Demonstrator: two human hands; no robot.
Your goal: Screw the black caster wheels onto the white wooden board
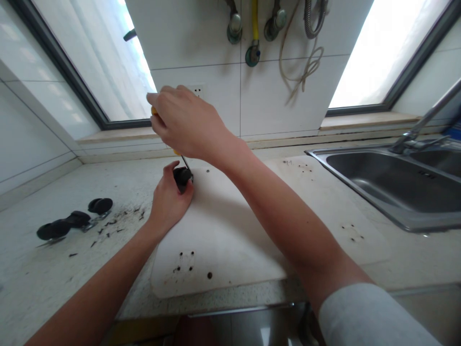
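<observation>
My right hand (183, 120) is closed around the yellow handle of a screwdriver (186, 163), whose thin shaft slants down to the caster. With thumb and fingers, my left hand (171, 192) grips a black caster wheel (182, 178) at the far left corner of a white board (245, 230). The screwdriver tip meets the caster's mounting area, though the screw itself is hidden. Clusters of small screw holes show at the board's other corners. Several loose black casters (54, 229) lie on the counter to the left.
Dark screws or debris bits (111, 226) are scattered on the stone counter (93, 269) beside the casters. A steel sink (392, 187) with a faucet (410, 137) is at the right. Valves (235, 26), a yellow pipe (255, 21) and a socket (198, 91) are on the tiled wall.
</observation>
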